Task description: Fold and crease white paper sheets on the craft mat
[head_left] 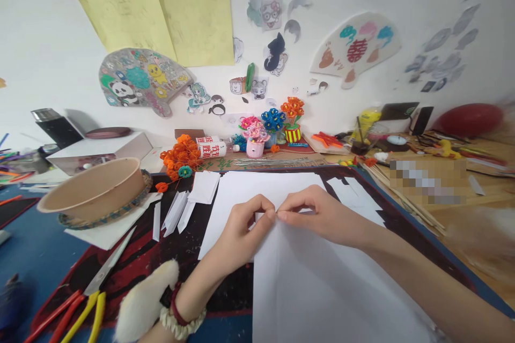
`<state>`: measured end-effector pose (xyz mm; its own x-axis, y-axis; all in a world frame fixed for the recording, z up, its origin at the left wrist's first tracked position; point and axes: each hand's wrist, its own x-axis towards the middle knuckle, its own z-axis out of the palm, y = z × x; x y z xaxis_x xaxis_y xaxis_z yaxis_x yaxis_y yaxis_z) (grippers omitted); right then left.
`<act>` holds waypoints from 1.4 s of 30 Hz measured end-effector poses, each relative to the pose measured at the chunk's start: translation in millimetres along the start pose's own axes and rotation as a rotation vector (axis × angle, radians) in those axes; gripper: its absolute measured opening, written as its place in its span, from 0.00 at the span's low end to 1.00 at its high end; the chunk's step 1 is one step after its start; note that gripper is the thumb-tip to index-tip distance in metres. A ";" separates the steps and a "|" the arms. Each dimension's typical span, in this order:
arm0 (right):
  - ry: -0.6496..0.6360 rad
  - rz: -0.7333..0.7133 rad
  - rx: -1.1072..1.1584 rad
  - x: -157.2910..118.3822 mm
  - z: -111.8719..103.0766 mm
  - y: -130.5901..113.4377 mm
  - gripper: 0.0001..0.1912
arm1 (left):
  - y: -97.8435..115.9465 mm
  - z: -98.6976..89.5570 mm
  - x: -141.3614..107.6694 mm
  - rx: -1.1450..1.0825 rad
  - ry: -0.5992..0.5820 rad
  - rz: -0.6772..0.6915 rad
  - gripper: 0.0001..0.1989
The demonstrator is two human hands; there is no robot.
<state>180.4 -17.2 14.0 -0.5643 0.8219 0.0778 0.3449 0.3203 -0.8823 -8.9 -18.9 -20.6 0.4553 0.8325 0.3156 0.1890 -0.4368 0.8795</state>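
My left hand (250, 228) and my right hand (308, 209) meet near the middle, fingertips almost touching. Both pinch the top edge of a large white paper sheet (317, 284), which hangs down toward me with a faint crease near its left part. Beneath and behind my hands, another white sheet (237, 193) lies flat on the dark red and black mat (140, 262). Small folded white paper pieces (176, 213) lie to the left of it. A scrunchie and a dark red band circle my left wrist.
Scissors (105, 273) and red and yellow handles lie front left, near a white fluffy object (147, 300). A round tan container (92, 187) stands left. Behind are orange flowers (183, 155) and small flower pots (255, 147); thin sticks (406, 198) lie right.
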 end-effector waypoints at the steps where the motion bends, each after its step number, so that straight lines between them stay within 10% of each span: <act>1: -0.019 -0.009 -0.012 0.2 -1.5 -0.7 0.13 | 0.6 -0.8 0.4 -0.016 -0.016 -0.014 0.12; 25: -0.056 0.009 -0.079 5.1 -4.0 1.6 0.10 | 5.4 -5.6 -0.7 0.026 -0.111 -0.028 0.09; 42: 0.003 -0.011 0.036 11.2 0.4 -0.9 0.11 | 1.4 -2.4 -3.9 0.082 0.051 0.052 0.10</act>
<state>173.5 -8.4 15.6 -0.5655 0.8200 0.0886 0.3118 0.3120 -0.8975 -12.5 -21.9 -19.7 0.4222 0.8234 0.3792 0.2379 -0.5042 0.8302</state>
